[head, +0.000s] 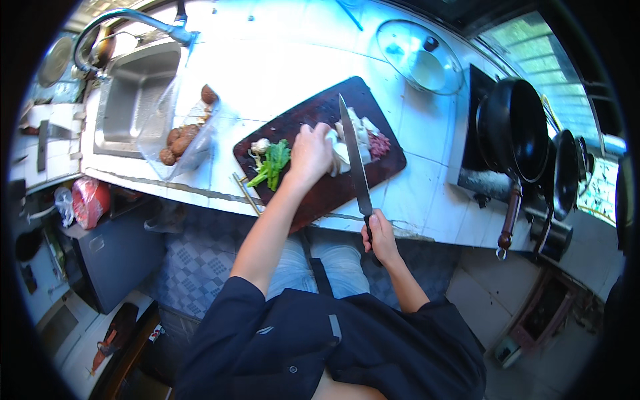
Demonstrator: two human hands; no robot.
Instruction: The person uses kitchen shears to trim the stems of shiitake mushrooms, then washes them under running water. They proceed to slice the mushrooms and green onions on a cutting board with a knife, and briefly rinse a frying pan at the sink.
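My right hand (pixel 382 235) grips the black handle of a long kitchen knife (pixel 356 160). Its blade points away from me over a dark brown cutting board (pixel 315 200). Just left of the blade, my left hand (pixel 312 152) has its fingers curled against a pale food piece (pixel 342 157), partly hidden by the fingers. More pale pieces (pixel 357 122) lie beyond and right of the blade. Chopped reddish meat (pixel 379 145) sits at the board's right side. On the left side are leafy greens (pixel 275 165) and a garlic bulb (pixel 260 146).
A clear plastic container (pixel 200 155) with several brown, rounded foods (pixel 182 142) stands between board and sink (pixel 137 100). A glass lid (pixel 420 55) lies at the back right. Black pans (pixel 515 130) stand by the stove at right. The counter edge (pixel 215 200) runs before me.
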